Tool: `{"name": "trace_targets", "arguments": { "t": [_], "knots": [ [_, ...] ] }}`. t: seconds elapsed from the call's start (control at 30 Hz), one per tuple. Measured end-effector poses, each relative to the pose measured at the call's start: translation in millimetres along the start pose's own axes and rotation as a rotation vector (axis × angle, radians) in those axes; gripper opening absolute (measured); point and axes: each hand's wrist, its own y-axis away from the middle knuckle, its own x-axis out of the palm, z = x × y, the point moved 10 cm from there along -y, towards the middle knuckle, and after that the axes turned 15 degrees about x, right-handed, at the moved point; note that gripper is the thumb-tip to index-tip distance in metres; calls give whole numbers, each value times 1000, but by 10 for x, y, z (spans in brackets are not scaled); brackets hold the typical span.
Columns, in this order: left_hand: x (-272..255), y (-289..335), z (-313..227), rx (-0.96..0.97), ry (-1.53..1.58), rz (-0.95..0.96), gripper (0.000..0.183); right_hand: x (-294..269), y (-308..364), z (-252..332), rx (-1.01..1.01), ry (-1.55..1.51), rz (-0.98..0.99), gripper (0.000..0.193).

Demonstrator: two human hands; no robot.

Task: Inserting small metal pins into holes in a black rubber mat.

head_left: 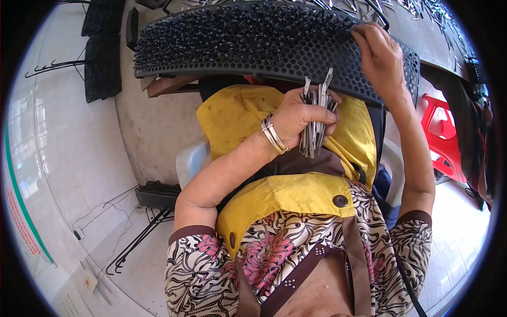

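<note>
Pins [316, 119], thin grey metal strips, sit bundled in the left hand [301, 116], whose fingers are closed round their middle; their long axis runs nearly upright, tips fanning slightly toward the tray above. Two silver bangles [273, 134] ring that wrist. The right hand [381, 58] curls over the tray's [253, 66] near right edge, fingertips pressed on its top. The tray is black plastic, perforated with a honeycomb of holes, its top crowded with dark upright pins. Its near edge hangs just above the bundle, over a yellow apron [296, 195]. Pale floor tiles [68, 158] lie open at left; a red stool [443, 137] stands close at right.
</note>
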Motion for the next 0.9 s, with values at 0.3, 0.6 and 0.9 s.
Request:
{"name": "trace_targets", "arguments": {
  "t": [0.3, 0.6, 0.9],
  "knots": [
    [-16, 11, -13, 23, 27, -38, 26, 223, -273, -73, 249, 2, 369, 9],
    [-41, -1, -8, 11, 21, -44, 26, 93, -165, -94, 63, -143, 134, 11],
    [-41, 18, -30, 13, 33, -47, 25, 215, -167, -73, 93, 246, 190, 10]
  ]
}}
